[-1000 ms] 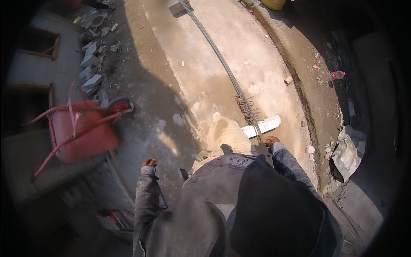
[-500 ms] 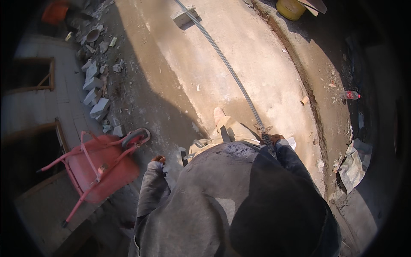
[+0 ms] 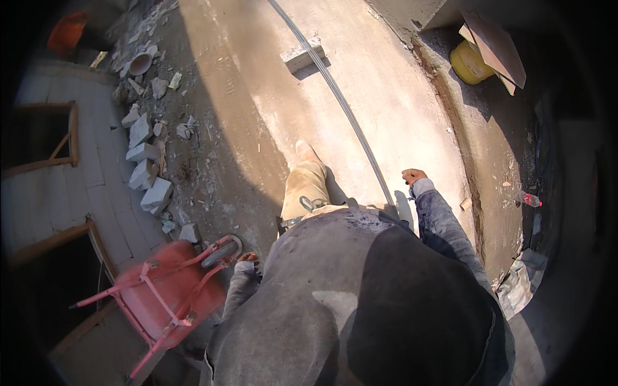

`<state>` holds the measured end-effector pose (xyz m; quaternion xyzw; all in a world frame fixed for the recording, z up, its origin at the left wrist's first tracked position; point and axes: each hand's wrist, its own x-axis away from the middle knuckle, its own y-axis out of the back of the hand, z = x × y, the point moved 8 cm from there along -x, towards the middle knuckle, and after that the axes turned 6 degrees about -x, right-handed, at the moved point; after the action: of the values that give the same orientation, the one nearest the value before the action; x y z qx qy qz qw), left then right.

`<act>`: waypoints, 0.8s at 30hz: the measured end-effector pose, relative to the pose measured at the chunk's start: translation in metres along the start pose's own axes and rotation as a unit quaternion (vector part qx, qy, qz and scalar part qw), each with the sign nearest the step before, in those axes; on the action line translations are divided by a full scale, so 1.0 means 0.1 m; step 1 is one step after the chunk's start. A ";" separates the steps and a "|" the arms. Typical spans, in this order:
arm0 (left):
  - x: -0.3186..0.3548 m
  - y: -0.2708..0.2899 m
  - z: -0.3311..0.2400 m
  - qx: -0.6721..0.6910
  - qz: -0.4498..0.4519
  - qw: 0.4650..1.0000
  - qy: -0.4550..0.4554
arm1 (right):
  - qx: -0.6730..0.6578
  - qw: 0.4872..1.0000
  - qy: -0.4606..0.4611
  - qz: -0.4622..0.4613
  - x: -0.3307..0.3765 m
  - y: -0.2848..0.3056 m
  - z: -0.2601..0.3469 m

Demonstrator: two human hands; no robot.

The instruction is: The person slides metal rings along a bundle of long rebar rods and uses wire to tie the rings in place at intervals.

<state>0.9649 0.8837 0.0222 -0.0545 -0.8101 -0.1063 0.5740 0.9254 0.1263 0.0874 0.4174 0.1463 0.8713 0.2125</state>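
Note:
I look straight down over my grey top and tan trousers, with one leg stepped forward onto a concrete slab (image 3: 257, 96). My right hand (image 3: 413, 175) is swung out to the side, curled into a fist with nothing visible in it, just right of a bundle of long thin steel bars (image 3: 347, 112) lying along the slab. My left hand (image 3: 246, 260) hangs by my hip, close to the wheel of an upturned red wheelbarrow (image 3: 170, 296). That hand's fingers are too small and shaded to read.
A concrete block (image 3: 301, 56) rests across the bars farther ahead. Broken white stones (image 3: 145, 161) line the slab's left edge. A yellow bucket (image 3: 468, 61) and boards stand at the far right, above a trench (image 3: 479, 186). A plastic bottle (image 3: 528, 198) lies on the ground at the right. Wooden frames (image 3: 61, 138) stand at the left.
I have walked forward along the bars. The wheelbarrow has slid from my left to beside my left hand, the block and bucket have come nearer, and my right hand has swung outward.

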 end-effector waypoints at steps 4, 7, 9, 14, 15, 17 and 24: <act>-0.50 0.37 -1.12 -0.063 -0.092 0.993 -0.042 | 0.022 0.996 -0.063 0.054 -0.62 -0.47 0.12; -0.49 -0.51 -2.75 -0.169 -0.050 0.983 -0.059 | 0.057 0.993 -0.105 0.002 -0.73 0.00 -0.06; -0.50 -0.18 -3.87 -0.145 -0.065 0.981 -0.115 | -0.002 0.996 -0.085 0.002 -1.00 -0.38 0.49; -0.53 -0.42 -6.57 -0.137 -0.049 0.942 -0.302 | 0.020 0.993 -0.113 0.025 -1.84 -0.68 1.36; -0.58 -0.43 -6.99 -0.152 -0.055 0.934 -0.319 | 0.007 0.992 -0.119 0.027 -2.01 -0.76 1.54; -0.83 -0.31 -7.55 -0.166 -0.060 0.924 -0.338 | -0.018 0.991 -0.130 0.035 -2.39 -0.92 1.93; -2.11 0.80 -7.82 -0.210 -0.050 0.950 -0.226 | -0.023 0.990 -0.114 0.077 -3.79 -1.56 3.92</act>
<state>1.7702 0.7845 0.0815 -0.1556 -0.8797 -0.2875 0.3453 1.4864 0.1056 0.0061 0.5191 0.0688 0.8349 0.1695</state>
